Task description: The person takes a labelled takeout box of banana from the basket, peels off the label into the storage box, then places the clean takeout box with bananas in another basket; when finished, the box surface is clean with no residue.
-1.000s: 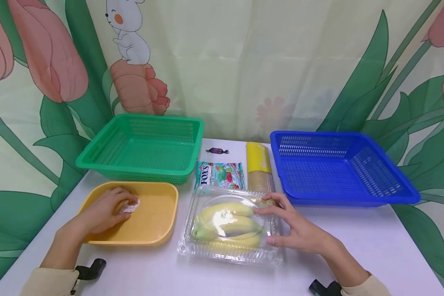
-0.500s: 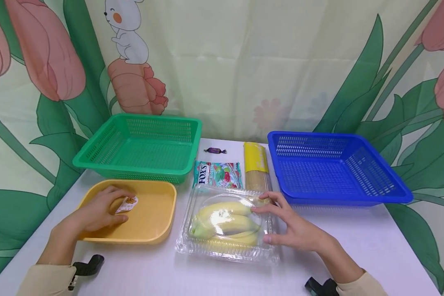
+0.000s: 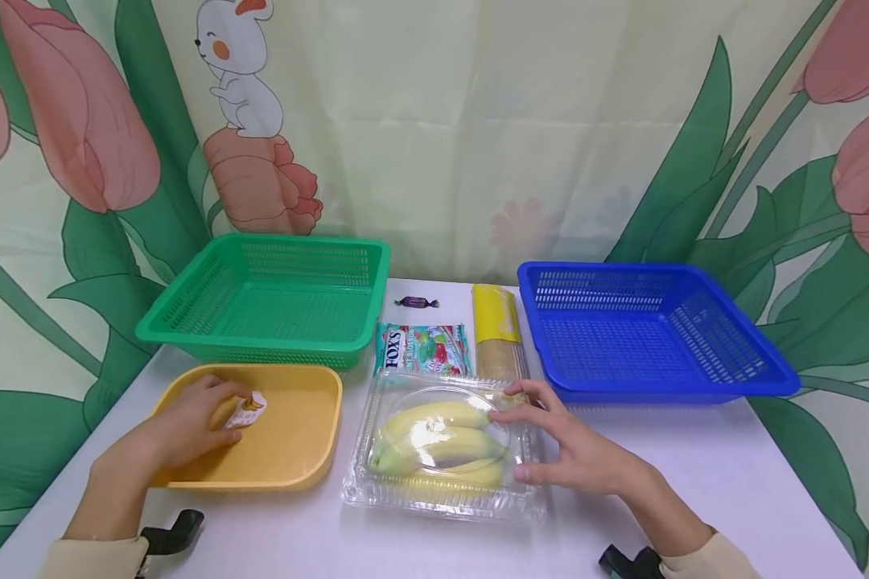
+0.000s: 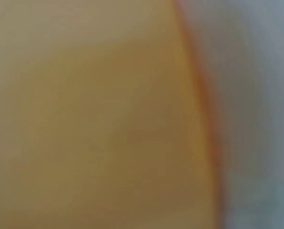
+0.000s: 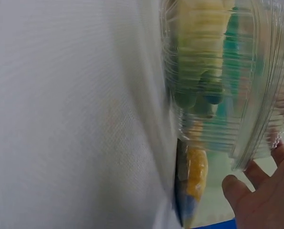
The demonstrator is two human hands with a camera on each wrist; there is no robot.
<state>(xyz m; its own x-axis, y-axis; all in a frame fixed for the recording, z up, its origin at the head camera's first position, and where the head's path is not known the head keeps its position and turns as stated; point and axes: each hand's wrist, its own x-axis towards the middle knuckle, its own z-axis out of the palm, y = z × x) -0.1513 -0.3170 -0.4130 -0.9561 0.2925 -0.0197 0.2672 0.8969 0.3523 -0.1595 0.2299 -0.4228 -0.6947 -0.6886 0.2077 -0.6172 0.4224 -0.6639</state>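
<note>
Wrapper shifted; FOX'S bag

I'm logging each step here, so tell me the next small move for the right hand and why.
Probably firm up the grip: the right hand rests spread on the right end of the clear banana box, thumb at the near edge, fingers at the far corner, the box flat on the table. The left hand holds a small wrapped sweet in the yellow tray.

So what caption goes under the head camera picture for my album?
Left hand holds a wrapped sweet in the yellow tray; right hand touches the banana box.
</note>
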